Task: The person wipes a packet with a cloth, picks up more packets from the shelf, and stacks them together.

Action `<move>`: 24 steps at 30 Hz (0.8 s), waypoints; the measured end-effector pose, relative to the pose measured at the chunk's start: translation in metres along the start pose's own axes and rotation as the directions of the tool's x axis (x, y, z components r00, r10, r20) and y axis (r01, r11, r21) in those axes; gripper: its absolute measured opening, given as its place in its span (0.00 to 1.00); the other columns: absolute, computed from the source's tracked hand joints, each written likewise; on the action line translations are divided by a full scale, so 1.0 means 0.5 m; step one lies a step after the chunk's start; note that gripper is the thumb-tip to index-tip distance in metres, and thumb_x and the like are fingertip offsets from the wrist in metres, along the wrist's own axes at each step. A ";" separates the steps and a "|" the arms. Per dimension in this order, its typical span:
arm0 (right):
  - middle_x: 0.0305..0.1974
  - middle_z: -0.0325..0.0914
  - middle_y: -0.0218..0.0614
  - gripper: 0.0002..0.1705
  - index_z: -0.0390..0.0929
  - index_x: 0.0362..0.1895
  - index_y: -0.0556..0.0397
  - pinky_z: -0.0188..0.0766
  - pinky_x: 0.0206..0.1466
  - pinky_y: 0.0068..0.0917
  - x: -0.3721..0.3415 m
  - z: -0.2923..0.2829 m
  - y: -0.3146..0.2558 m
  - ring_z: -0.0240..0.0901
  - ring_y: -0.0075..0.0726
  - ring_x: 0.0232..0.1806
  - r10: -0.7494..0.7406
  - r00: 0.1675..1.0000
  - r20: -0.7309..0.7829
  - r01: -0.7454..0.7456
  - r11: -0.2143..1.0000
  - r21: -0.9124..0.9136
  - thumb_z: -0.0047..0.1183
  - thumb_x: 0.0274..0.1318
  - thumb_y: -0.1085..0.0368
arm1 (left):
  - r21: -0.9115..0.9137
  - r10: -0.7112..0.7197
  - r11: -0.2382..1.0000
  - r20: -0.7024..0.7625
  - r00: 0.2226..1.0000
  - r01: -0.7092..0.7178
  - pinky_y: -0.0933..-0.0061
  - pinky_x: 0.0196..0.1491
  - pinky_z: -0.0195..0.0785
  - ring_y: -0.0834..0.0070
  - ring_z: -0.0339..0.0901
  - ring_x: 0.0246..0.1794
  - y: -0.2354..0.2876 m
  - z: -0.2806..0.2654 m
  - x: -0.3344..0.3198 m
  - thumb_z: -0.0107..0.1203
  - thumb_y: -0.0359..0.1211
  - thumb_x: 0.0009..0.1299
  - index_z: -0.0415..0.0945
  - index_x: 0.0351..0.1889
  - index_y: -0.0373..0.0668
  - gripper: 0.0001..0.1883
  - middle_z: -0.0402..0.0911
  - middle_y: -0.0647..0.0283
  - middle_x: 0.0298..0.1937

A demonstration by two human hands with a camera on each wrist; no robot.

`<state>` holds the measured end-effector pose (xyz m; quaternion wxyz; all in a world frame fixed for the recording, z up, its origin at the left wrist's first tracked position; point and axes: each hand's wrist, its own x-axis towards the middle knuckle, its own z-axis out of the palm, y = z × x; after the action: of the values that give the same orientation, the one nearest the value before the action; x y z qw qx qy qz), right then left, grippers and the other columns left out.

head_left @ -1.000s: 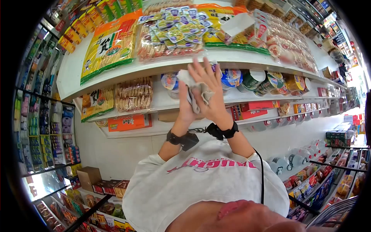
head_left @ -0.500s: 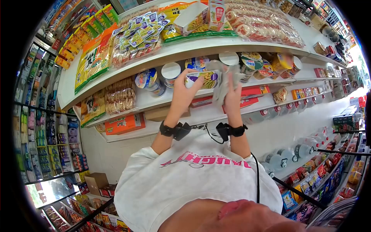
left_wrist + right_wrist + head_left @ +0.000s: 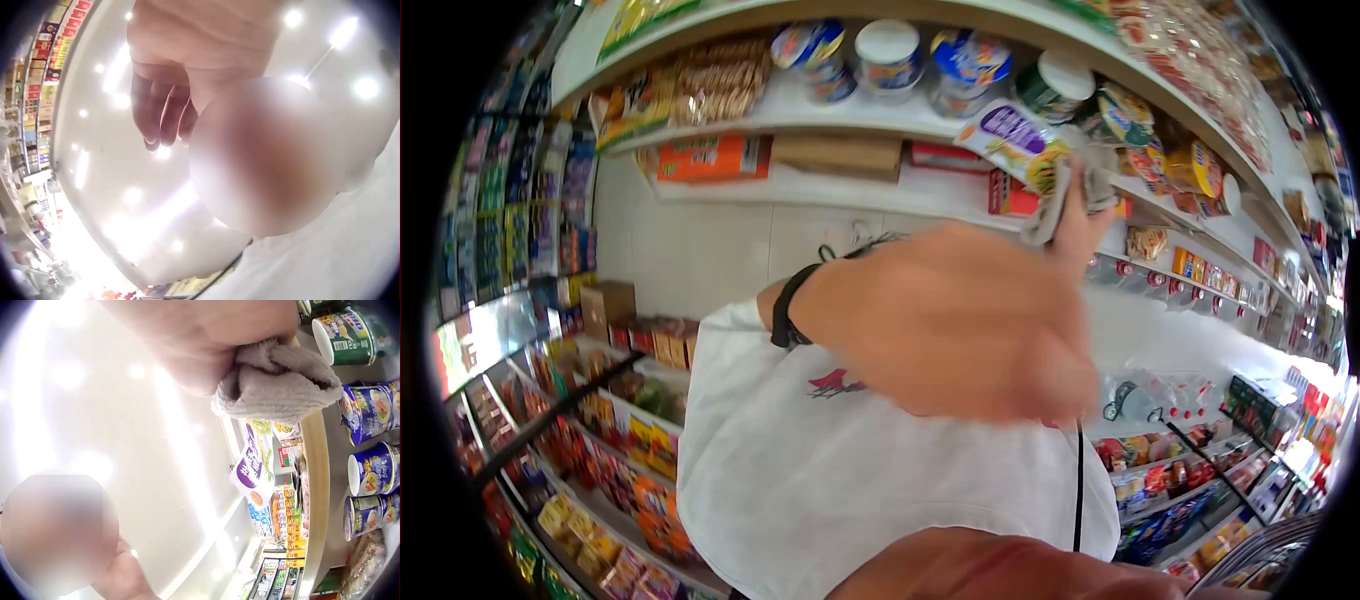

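My right hand (image 3: 1080, 225) is out over the shelves, gripping a grey cloth (image 3: 278, 384) together with a flat white-and-purple snack packet (image 3: 1012, 140). The packet sticks out past the cloth, its printed face turned up; in the right wrist view part of it is behind the cloth. My left hand (image 3: 970, 325) is raised close to the head camera, in front of the white shirt, and looks blurred. In the left wrist view its fingers (image 3: 167, 122) hang loosely curled near the person's head, with nothing between them.
Tubs of instant noodles (image 3: 968, 65) line the shelf (image 3: 880, 117) ahead. Packs of sausages (image 3: 720, 80) stand at their left. Lower down are an orange box (image 3: 710, 158) and a brown carton (image 3: 837, 157). Large water bottles (image 3: 1135, 395) stand at the right.
My left hand has let go of the packet and risen toward the head. My right hand now carries packet and cloth farther right. The head view has tilted lower.
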<state>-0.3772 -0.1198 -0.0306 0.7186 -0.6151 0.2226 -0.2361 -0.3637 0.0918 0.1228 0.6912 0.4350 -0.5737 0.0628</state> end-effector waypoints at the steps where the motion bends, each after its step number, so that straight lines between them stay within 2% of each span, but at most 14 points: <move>1: 0.33 0.81 0.26 0.10 0.83 0.42 0.59 0.68 0.33 0.20 -0.002 0.008 0.002 0.72 0.16 0.31 -0.038 0.999 0.011 0.038 0.999 -0.001 0.59 0.71 0.64 | -0.050 0.065 0.997 -0.028 0.998 -0.066 0.67 0.24 0.72 0.59 0.81 0.27 0.015 0.015 0.002 0.62 0.21 0.64 0.80 0.37 0.33 0.05 0.84 0.52 0.36; 2: 0.33 0.81 0.26 0.10 0.83 0.42 0.58 0.67 0.31 0.20 -0.010 0.017 0.004 0.71 0.16 0.30 -0.075 0.997 0.019 0.075 0.997 -0.005 0.59 0.71 0.64 | -0.040 0.067 0.997 -0.068 0.995 -0.069 0.67 0.24 0.72 0.61 0.80 0.26 0.032 0.024 -0.001 0.62 0.23 0.64 0.80 0.37 0.34 0.05 0.83 0.54 0.35; 4: 0.38 0.82 0.31 0.09 0.80 0.49 0.58 0.71 0.27 0.22 -0.023 0.040 -0.003 0.75 0.20 0.29 -0.043 0.998 0.050 0.044 0.999 -0.014 0.59 0.70 0.66 | -0.008 0.049 0.999 -0.167 0.985 -0.051 0.66 0.27 0.73 0.67 0.76 0.25 0.064 0.040 -0.011 0.60 0.29 0.68 0.79 0.38 0.38 0.05 0.78 0.60 0.33; 5: 0.41 0.83 0.33 0.11 0.79 0.52 0.58 0.73 0.25 0.22 -0.027 0.047 -0.004 0.77 0.21 0.28 -0.042 0.997 0.061 0.043 0.999 -0.013 0.59 0.70 0.67 | 0.037 0.050 0.998 -0.159 0.986 -0.045 0.66 0.28 0.74 0.69 0.76 0.26 0.074 0.028 -0.013 0.59 0.31 0.68 0.79 0.39 0.39 0.05 0.77 0.61 0.33; 6: 0.38 0.82 0.32 0.10 0.80 0.50 0.58 0.71 0.26 0.22 -0.033 0.055 -0.002 0.75 0.20 0.28 -0.032 0.998 0.058 0.033 0.999 -0.026 0.59 0.70 0.66 | 0.082 0.051 0.996 -0.152 0.987 -0.039 0.66 0.28 0.74 0.70 0.76 0.26 0.084 0.016 -0.016 0.59 0.32 0.69 0.80 0.40 0.41 0.05 0.77 0.63 0.33; 7: 0.36 0.82 0.30 0.10 0.81 0.47 0.59 0.69 0.26 0.21 -0.032 0.070 0.000 0.74 0.18 0.27 -0.039 0.997 0.060 0.041 0.999 -0.029 0.60 0.70 0.65 | 0.161 0.072 0.985 -0.074 0.995 -0.060 0.68 0.26 0.73 0.71 0.78 0.27 0.095 -0.021 -0.018 0.60 0.30 0.69 0.82 0.41 0.43 0.05 0.80 0.62 0.34; 8: 0.34 0.82 0.28 0.10 0.83 0.45 0.59 0.67 0.27 0.21 -0.031 0.088 0.001 0.72 0.17 0.27 -0.039 0.997 0.071 0.042 0.999 -0.029 0.60 0.70 0.64 | 0.170 0.094 0.982 -0.048 0.994 -0.085 0.69 0.25 0.71 0.72 0.79 0.27 0.098 -0.040 -0.021 0.61 0.29 0.68 0.82 0.38 0.45 0.03 0.82 0.62 0.33; 11: 0.35 0.83 0.29 0.11 0.82 0.47 0.60 0.69 0.27 0.20 -0.044 0.152 -0.001 0.75 0.18 0.28 -0.027 0.995 0.094 0.030 0.999 -0.032 0.60 0.70 0.64 | 0.178 0.114 0.978 -0.020 0.993 -0.108 0.71 0.24 0.70 0.73 0.79 0.27 0.099 -0.080 -0.034 0.61 0.28 0.67 0.83 0.35 0.46 0.02 0.82 0.63 0.32; 13: 0.33 0.83 0.30 0.11 0.81 0.47 0.60 0.70 0.25 0.22 -0.054 0.186 -0.012 0.75 0.19 0.26 -0.022 0.997 0.070 0.023 1.000 -0.015 0.59 0.70 0.65 | 0.186 0.121 0.977 -0.065 0.991 -0.107 0.71 0.24 0.69 0.73 0.78 0.27 0.091 -0.089 -0.044 0.60 0.28 0.67 0.82 0.35 0.46 0.02 0.82 0.63 0.32; 15: 0.33 0.82 0.30 0.10 0.81 0.46 0.60 0.70 0.24 0.22 -0.070 0.213 -0.010 0.74 0.19 0.25 -0.010 0.994 0.109 0.013 1.000 -0.027 0.59 0.70 0.64 | 0.223 0.121 0.971 -0.127 0.984 -0.091 0.71 0.24 0.69 0.73 0.78 0.27 0.096 -0.101 -0.053 0.60 0.28 0.67 0.82 0.34 0.47 0.02 0.81 0.64 0.32; 20: 0.30 0.80 0.30 0.09 0.81 0.44 0.58 0.68 0.22 0.22 -0.068 0.247 0.001 0.73 0.20 0.21 -0.056 0.992 0.110 0.064 0.996 -0.068 0.59 0.70 0.64 | 0.299 0.199 0.948 -0.292 0.935 -0.109 0.71 0.25 0.67 0.73 0.77 0.27 0.138 -0.129 -0.066 0.59 0.28 0.67 0.81 0.32 0.47 0.03 0.80 0.65 0.31; 22: 0.31 0.81 0.30 0.09 0.81 0.46 0.58 0.68 0.23 0.22 -0.076 0.267 -0.008 0.73 0.20 0.21 -0.054 0.996 0.077 0.058 0.997 -0.056 0.59 0.70 0.64 | 0.258 0.230 0.952 -0.236 0.944 -0.168 0.72 0.25 0.67 0.73 0.77 0.27 0.133 -0.149 -0.070 0.59 0.27 0.68 0.81 0.32 0.48 0.04 0.79 0.66 0.31; 24: 0.32 0.81 0.30 0.10 0.81 0.47 0.58 0.68 0.23 0.22 -0.080 0.271 -0.003 0.73 0.19 0.22 -0.029 0.996 0.088 0.033 0.998 -0.045 0.60 0.70 0.65 | 0.110 0.260 0.962 -0.082 0.962 -0.250 0.72 0.29 0.69 0.72 0.77 0.29 0.114 -0.185 -0.077 0.59 0.33 0.71 0.83 0.36 0.51 0.02 0.82 0.67 0.34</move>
<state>-0.3263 0.0101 -0.0083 0.7093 -0.6448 0.1869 -0.2151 -0.3415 0.2050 0.1236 0.6815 0.3876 -0.5876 0.2003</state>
